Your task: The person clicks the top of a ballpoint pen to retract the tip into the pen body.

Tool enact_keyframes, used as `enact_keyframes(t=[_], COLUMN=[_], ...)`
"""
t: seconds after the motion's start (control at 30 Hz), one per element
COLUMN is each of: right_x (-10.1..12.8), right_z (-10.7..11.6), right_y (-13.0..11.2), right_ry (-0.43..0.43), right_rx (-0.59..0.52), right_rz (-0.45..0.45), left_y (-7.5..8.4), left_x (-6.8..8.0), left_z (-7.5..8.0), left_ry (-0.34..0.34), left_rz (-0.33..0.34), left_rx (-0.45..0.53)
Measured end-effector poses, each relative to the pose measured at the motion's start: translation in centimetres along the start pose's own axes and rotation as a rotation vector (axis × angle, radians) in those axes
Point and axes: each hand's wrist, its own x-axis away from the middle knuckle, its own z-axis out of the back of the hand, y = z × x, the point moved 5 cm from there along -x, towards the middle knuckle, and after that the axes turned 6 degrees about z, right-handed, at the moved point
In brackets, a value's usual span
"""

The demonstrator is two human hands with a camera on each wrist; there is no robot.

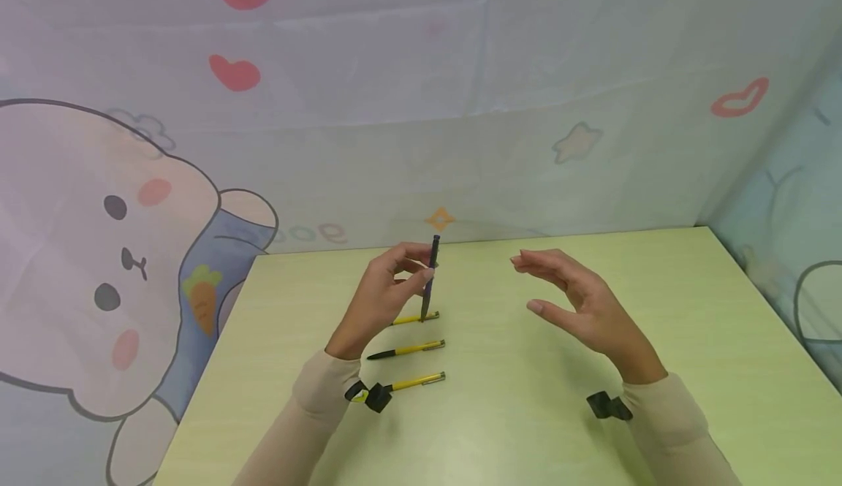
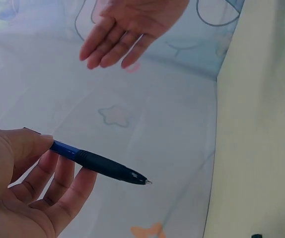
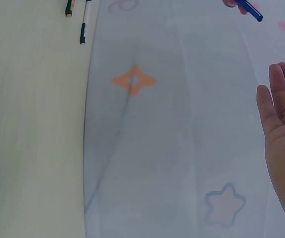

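Note:
Between thumb and fingertips my left hand (image 1: pixel 384 292) pinches a blue pen (image 1: pixel 427 297) with a black grip. The pen is nearly upright over the table in the head view, its writing end down. In the left wrist view the bare metal point of the pen (image 2: pixel 112 167) shows beyond the fingers. My right hand (image 1: pixel 585 307) hovers over the right half of the table, fingers extended and thumb apart, holding nothing. Below and near my left hand lie a far yellow pen (image 1: pixel 414 319), partly hidden, a middle yellow pen (image 1: pixel 411 350) and a near yellow pen (image 1: pixel 417 381).
The pale yellow-green table (image 1: pixel 520 413) ends at a printed cloth (image 1: pixel 395 164) hanging behind it. Another cloth (image 1: pixel 802 201) hangs along the right side. A black wrist camera (image 1: pixel 378 397) on the left sleeve overlaps the near pen.

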Motion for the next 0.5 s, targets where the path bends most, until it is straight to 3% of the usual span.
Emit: enact_keyframes(t=[0.23,0.5], right_x=[0.4,-0.3], right_z=[0.2,0.1], right_y=[1.9,2.1], right_ry=[-0.007,-0.004], right_rx=[0.009,0.010], right_rz=[-0.044,-0.060], left_y=[0.6,1.3], left_x=[0.2,0.6], left_z=[-0.7,-1.7], left_ry=[-0.029,-0.077], left_rz=[0.006,-0.006], left_rx=[0.111,0.154])
